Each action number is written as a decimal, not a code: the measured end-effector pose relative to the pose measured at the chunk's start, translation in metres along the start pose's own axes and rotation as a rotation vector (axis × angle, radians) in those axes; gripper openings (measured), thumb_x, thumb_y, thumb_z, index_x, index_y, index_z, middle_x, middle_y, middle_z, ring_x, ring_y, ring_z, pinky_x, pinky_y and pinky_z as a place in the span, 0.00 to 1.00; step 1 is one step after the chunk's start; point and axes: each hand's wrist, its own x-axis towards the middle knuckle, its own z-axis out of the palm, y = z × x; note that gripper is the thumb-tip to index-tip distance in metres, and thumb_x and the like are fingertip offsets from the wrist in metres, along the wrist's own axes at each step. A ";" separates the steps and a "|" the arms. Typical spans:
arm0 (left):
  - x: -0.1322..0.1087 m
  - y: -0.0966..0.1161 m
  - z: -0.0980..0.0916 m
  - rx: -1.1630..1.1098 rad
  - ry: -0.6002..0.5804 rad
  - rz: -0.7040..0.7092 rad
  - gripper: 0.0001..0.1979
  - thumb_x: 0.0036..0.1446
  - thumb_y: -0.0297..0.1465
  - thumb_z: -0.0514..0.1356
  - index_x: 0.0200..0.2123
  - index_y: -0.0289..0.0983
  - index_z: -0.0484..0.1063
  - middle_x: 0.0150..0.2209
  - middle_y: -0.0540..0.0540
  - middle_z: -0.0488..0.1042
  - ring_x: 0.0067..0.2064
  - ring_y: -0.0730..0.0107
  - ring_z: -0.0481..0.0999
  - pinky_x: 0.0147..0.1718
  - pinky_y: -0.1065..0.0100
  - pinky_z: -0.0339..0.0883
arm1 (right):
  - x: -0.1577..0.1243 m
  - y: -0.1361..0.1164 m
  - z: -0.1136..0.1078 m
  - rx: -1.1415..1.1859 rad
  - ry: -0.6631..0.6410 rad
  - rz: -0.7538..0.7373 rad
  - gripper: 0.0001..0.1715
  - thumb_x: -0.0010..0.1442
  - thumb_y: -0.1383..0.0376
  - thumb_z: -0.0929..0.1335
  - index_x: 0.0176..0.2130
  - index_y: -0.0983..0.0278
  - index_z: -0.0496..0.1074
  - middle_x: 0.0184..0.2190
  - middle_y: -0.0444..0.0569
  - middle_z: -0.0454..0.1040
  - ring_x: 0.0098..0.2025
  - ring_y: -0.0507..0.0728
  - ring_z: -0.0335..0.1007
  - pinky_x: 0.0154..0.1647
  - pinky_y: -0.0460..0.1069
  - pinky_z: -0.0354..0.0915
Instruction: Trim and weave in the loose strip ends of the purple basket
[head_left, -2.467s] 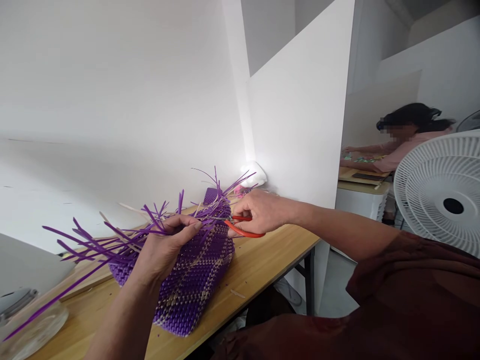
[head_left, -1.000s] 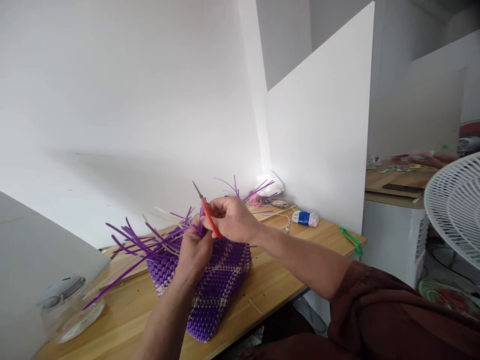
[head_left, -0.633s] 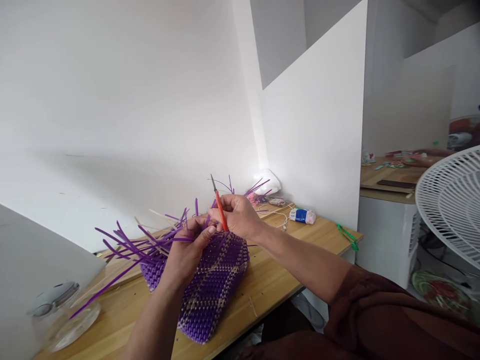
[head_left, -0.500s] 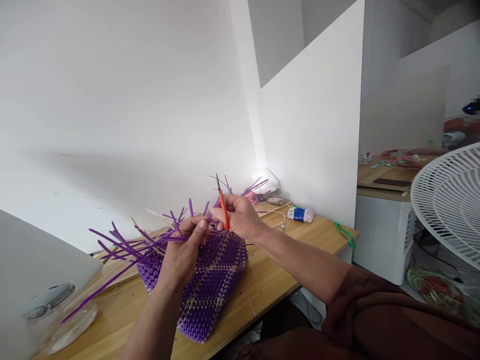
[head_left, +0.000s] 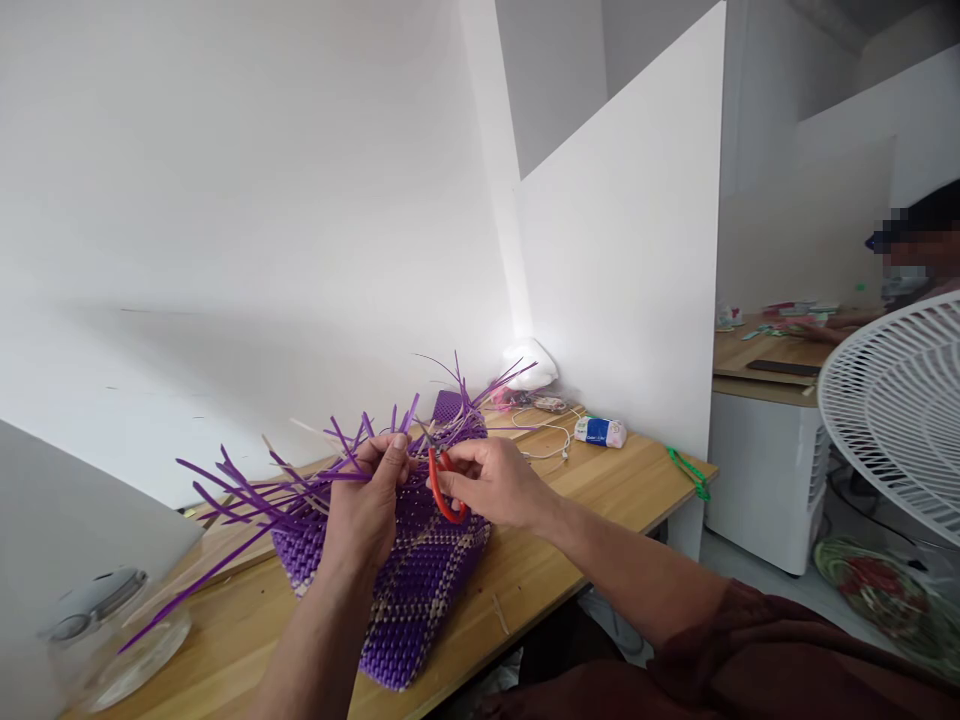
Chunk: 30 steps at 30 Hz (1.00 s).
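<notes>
A half-woven purple and beige basket [head_left: 409, 590] lies on the wooden table [head_left: 570, 510], with several loose purple strips [head_left: 247, 490] fanning out to the left. My left hand [head_left: 367, 505] rests on the weave, fingers pinching strips at the upper edge. My right hand [head_left: 491, 483] grips red-handled scissors [head_left: 441, 485], whose tip points up-left at the strips beside my left fingers.
A glass jar with a lid [head_left: 112, 635] stands at the table's left front. A blue-and-white packet [head_left: 596, 431], a white cable and a green strip [head_left: 688, 470] lie at the right end. A white fan [head_left: 896, 420] stands on the right; another person works behind it.
My right hand has dropped from pointing the scissors upward to holding them low against the basket's edge. My left hand stays on the strips.
</notes>
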 end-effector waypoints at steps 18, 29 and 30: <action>-0.004 0.000 0.004 -0.038 0.012 0.026 0.14 0.50 0.39 0.71 0.30 0.36 0.72 0.21 0.56 0.65 0.28 0.75 0.68 0.35 0.72 0.64 | -0.001 0.004 0.012 0.168 0.035 -0.060 0.15 0.62 0.53 0.70 0.36 0.63 0.69 0.24 0.41 0.70 0.22 0.48 0.63 0.25 0.44 0.58; -0.007 -0.001 0.005 -0.045 0.040 -0.009 0.15 0.50 0.40 0.70 0.32 0.36 0.73 0.25 0.53 0.74 0.28 0.74 0.72 0.33 0.71 0.67 | 0.009 -0.001 0.029 -0.125 0.105 -0.089 0.17 0.63 0.52 0.68 0.33 0.61 0.65 0.23 0.39 0.67 0.25 0.50 0.62 0.28 0.46 0.54; -0.007 -0.001 0.005 -0.040 0.049 -0.010 0.16 0.50 0.41 0.71 0.32 0.36 0.73 0.26 0.52 0.75 0.28 0.74 0.72 0.33 0.71 0.67 | 0.009 -0.002 0.030 -0.116 0.107 -0.094 0.17 0.63 0.52 0.67 0.33 0.61 0.65 0.23 0.39 0.67 0.25 0.50 0.61 0.28 0.46 0.54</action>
